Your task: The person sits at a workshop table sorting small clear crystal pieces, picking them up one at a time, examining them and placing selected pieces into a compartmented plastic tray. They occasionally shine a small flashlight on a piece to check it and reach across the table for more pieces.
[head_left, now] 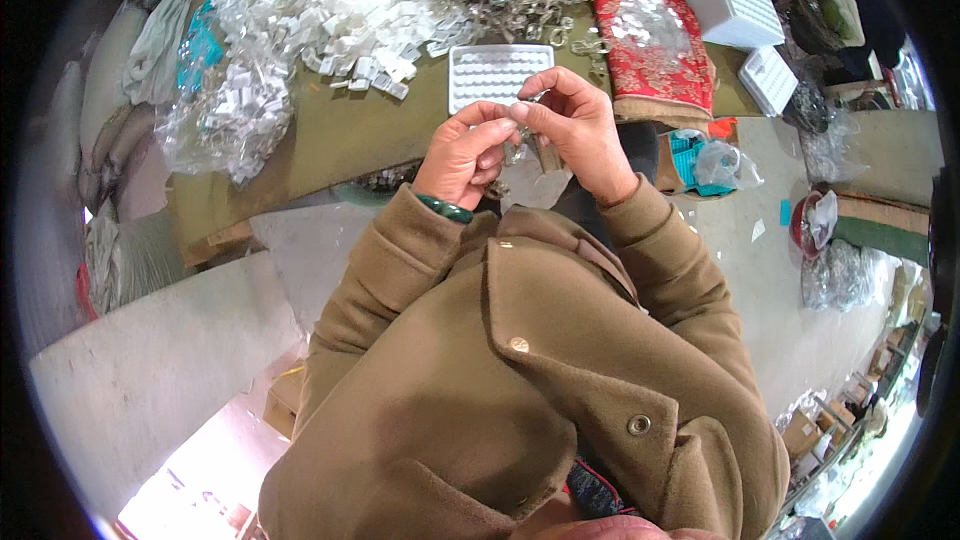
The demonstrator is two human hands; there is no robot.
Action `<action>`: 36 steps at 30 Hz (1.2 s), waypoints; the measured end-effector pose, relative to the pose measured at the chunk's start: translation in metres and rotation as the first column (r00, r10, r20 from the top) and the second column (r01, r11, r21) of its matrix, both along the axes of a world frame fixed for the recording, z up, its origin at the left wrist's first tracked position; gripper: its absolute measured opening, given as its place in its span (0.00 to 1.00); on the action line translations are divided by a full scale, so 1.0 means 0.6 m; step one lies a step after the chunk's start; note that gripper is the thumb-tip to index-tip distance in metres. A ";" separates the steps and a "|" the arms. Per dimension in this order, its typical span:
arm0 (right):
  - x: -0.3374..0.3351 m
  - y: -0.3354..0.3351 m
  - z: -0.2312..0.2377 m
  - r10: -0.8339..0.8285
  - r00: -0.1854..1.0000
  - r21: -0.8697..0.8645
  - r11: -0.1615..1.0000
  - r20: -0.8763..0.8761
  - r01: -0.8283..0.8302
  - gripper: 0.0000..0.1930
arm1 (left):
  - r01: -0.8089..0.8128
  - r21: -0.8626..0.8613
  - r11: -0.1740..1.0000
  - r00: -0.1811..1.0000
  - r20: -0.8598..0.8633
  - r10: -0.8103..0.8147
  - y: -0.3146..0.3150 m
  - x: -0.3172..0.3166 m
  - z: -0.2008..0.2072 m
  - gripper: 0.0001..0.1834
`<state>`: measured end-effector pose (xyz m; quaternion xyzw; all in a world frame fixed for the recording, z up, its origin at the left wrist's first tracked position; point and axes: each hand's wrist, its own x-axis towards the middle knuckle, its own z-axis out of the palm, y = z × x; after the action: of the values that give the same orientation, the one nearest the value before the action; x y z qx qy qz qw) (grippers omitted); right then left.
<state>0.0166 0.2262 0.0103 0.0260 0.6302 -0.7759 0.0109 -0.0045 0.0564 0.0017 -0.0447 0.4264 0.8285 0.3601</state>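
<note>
Fingers of both hands pinch small clear plastic piece above white dimpled tray, cells w/ contents indiscernible, on worktop.

The white tray looks like matt moulded plastic. The heap of small white pieces seems glossy, translucent plastic. The red cloth has a woven sheen. The brown coat is soft, matt wool-like fabric with metal snaps.

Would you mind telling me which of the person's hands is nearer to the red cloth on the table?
Right. The right hand is just left of the red cloth and slightly nearer the person; the left hand is beyond it, farther left.
</note>
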 end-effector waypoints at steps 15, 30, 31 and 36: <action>-0.007 0.005 0.022 0.169 0.913 0.552 0.831 -0.372 0.071 0.18 | -0.024 -0.061 0.998 0.999 -0.041 0.022 -0.041 0.000 0.006 0.05; -0.012 -0.047 -0.016 0.245 0.945 -0.352 0.922 0.216 -0.158 0.03 | -0.268 -0.228 0.936 0.913 -0.369 0.172 -0.046 0.010 -0.006 0.05; -0.011 -0.051 -0.016 0.251 0.945 -0.380 0.911 0.209 -0.158 0.04 | -0.246 -0.203 0.948 0.924 -0.346 0.166 -0.051 0.008 -0.006 0.05; -0.011 -0.063 -0.016 0.212 0.935 -0.478 0.877 0.285 -0.053 0.03 | -0.078 -0.309 0.948 0.971 -0.241 0.001 -0.087 -0.005 0.000 0.03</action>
<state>0.0099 0.1881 0.0009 0.1078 0.4166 -0.8854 0.1756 -0.0075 0.0040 0.0019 -0.0110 0.5927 0.7558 0.2781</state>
